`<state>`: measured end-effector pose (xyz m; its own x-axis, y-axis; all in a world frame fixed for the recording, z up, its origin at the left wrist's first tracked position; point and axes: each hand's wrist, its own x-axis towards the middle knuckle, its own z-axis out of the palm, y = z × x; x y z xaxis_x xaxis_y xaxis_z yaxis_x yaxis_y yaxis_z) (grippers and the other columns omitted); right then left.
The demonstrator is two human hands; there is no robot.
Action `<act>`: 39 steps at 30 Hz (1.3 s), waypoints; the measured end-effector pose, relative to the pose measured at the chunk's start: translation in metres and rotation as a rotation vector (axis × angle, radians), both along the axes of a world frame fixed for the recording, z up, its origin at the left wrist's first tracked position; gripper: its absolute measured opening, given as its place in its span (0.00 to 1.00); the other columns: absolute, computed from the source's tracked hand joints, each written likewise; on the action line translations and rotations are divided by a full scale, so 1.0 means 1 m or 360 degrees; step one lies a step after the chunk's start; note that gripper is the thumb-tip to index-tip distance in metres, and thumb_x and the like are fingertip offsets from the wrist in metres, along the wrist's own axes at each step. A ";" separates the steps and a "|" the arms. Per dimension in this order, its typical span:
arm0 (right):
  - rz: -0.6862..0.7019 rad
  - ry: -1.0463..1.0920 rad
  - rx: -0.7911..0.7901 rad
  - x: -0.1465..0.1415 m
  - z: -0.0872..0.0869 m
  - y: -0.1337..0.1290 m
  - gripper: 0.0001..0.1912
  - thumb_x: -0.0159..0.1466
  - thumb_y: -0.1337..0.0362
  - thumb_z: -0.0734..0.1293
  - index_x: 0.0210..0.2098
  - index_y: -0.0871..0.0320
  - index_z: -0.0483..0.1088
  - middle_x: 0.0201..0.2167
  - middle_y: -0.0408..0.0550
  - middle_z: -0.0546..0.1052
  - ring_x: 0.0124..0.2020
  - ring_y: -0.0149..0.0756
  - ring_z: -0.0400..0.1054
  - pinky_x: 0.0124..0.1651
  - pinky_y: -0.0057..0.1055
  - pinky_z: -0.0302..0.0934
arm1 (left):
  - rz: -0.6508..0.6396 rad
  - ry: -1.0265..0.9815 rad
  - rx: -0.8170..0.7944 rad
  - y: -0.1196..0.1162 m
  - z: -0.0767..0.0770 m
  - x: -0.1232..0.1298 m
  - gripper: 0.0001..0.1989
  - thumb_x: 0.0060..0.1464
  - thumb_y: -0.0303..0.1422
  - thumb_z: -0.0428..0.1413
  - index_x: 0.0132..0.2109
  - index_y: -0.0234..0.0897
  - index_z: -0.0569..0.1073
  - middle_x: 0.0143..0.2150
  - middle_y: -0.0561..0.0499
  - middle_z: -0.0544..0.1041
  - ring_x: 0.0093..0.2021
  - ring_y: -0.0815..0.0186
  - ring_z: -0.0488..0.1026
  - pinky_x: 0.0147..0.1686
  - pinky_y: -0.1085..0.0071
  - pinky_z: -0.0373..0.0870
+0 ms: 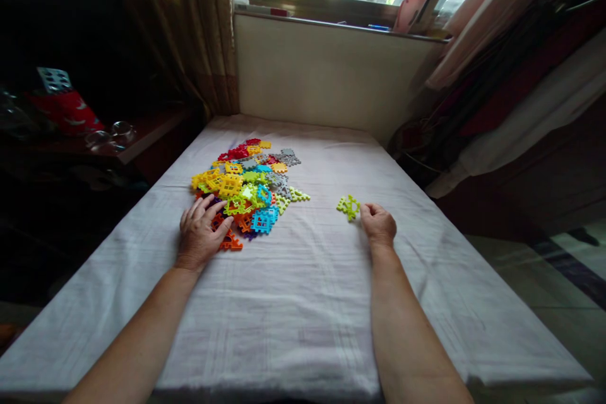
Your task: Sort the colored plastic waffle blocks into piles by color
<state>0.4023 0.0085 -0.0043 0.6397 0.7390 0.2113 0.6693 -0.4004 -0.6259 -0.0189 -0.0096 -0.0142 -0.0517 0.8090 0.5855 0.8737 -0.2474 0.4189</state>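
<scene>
Basically, left hand (pixel 201 232) lies spread, gripping nothing visible, on the near-left edge of the tile pile (pixel 230 185), probably steadying it, while right hand (pixel 377 225) pinches a lime-green piece (pixel 350 207) rightward over the bench (pixel 284 309), likely keeping it distinct.

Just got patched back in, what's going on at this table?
A person's left hand, fingers spread, rests on the near left edge of a pile of colorful plastic pieces. The right hand, fingers curled, is at the edge of a green piece apart from the pile, on the pale cloth. Whether it grips that piece is unclear.
</scene>
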 end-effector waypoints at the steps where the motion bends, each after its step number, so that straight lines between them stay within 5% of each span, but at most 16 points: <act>1: 0.0007 -0.0035 -0.0020 -0.001 -0.002 0.000 0.15 0.58 0.57 0.63 0.33 0.55 0.80 0.29 0.48 0.80 0.30 0.38 0.68 0.33 0.30 0.57 | 0.0012 0.0024 -0.0006 0.000 0.000 0.002 0.18 0.55 0.44 0.56 0.51 0.46 0.77 0.62 0.44 0.72 0.64 0.47 0.64 0.63 0.44 0.58; 9: 0.0067 -0.0217 0.0128 -0.001 -0.019 0.004 0.20 0.60 0.55 0.62 0.42 0.57 0.80 0.37 0.53 0.80 0.36 0.41 0.69 0.43 0.35 0.63 | 0.0034 0.0092 -0.0006 -0.002 0.002 0.008 0.10 0.56 0.39 0.57 0.43 0.47 0.79 0.62 0.47 0.73 0.65 0.47 0.63 0.64 0.41 0.52; 14: 0.0183 -0.0354 0.0313 -0.015 -0.013 0.002 0.18 0.61 0.61 0.61 0.42 0.61 0.79 0.38 0.57 0.79 0.40 0.45 0.69 0.49 0.40 0.63 | -0.0039 0.0104 0.0077 -0.004 0.006 0.008 0.08 0.57 0.39 0.56 0.41 0.46 0.79 0.61 0.47 0.73 0.65 0.48 0.64 0.64 0.42 0.54; 21: 0.1024 -0.0321 0.0697 -0.089 0.009 -0.015 0.15 0.66 0.57 0.61 0.36 0.55 0.78 0.36 0.52 0.80 0.41 0.41 0.72 0.52 0.38 0.64 | -0.0358 0.0210 0.0224 -0.015 0.014 0.029 0.09 0.60 0.37 0.54 0.43 0.47 0.79 0.60 0.48 0.75 0.65 0.54 0.65 0.66 0.47 0.55; 24: 0.1401 -0.0059 0.0634 -0.123 0.012 -0.026 0.14 0.65 0.56 0.64 0.44 0.55 0.77 0.34 0.48 0.81 0.36 0.36 0.74 0.46 0.34 0.67 | -0.0485 0.0331 0.0248 -0.020 0.014 0.042 0.08 0.61 0.35 0.54 0.43 0.48 0.79 0.59 0.49 0.76 0.65 0.55 0.65 0.66 0.47 0.54; 27: 0.1547 0.0372 0.0507 -0.147 0.007 -0.032 0.18 0.63 0.56 0.66 0.51 0.54 0.74 0.32 0.44 0.82 0.29 0.32 0.72 0.36 0.28 0.67 | -0.0566 0.0415 0.0314 -0.022 0.013 0.048 0.08 0.61 0.33 0.55 0.45 0.48 0.78 0.59 0.50 0.76 0.65 0.56 0.65 0.66 0.48 0.54; 32: 0.1558 0.0894 0.0457 -0.159 -0.006 -0.027 0.16 0.61 0.55 0.66 0.44 0.57 0.75 0.27 0.43 0.80 0.24 0.30 0.69 0.29 0.26 0.64 | -0.0639 0.0486 0.0410 -0.022 0.011 0.052 0.10 0.61 0.32 0.55 0.48 0.47 0.77 0.60 0.49 0.75 0.65 0.57 0.66 0.66 0.50 0.55; 39: 0.0869 0.0472 0.0524 -0.091 0.007 -0.007 0.17 0.57 0.53 0.64 0.39 0.56 0.77 0.29 0.46 0.81 0.27 0.34 0.71 0.35 0.30 0.66 | -0.0451 0.0412 0.0280 -0.020 0.010 0.042 0.15 0.62 0.36 0.53 0.55 0.46 0.74 0.60 0.47 0.75 0.64 0.55 0.67 0.66 0.49 0.55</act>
<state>0.3117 0.0011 0.0029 0.2607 0.8984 0.3534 0.5028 0.1862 -0.8441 0.0234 -0.0291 -0.0044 0.3255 0.6564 0.6806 0.8317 -0.5412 0.1242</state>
